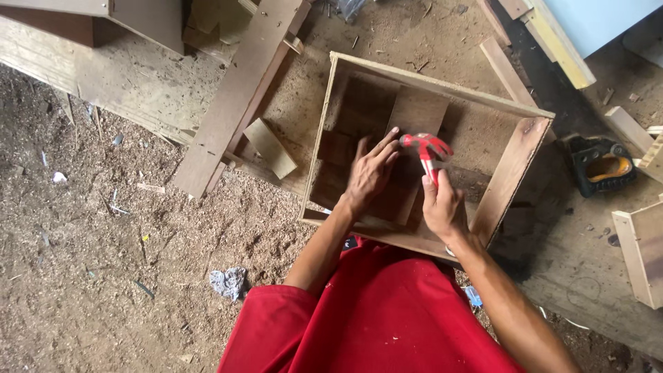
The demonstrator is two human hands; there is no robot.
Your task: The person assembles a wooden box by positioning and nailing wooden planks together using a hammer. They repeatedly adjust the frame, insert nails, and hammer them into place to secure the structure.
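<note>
An open wooden box frame (511, 169) lies on the sawdust-covered floor in front of me. My left hand (369, 173) reaches down into it, fingers spread and pressing on a wooden panel (418, 110) inside. My right hand (442, 204) grips a hammer with a red head (426, 145) by its handle, held above the inside of the box just right of my left fingers. Whether a nail sits under my left fingers I cannot tell.
Long boards (238, 93) and a small wood offcut (271, 146) lie left of the box. A black and orange tool (601, 166) sits at the right, next to another pale wooden box (642, 249). A crumpled rag (228, 282) lies on the sawdust.
</note>
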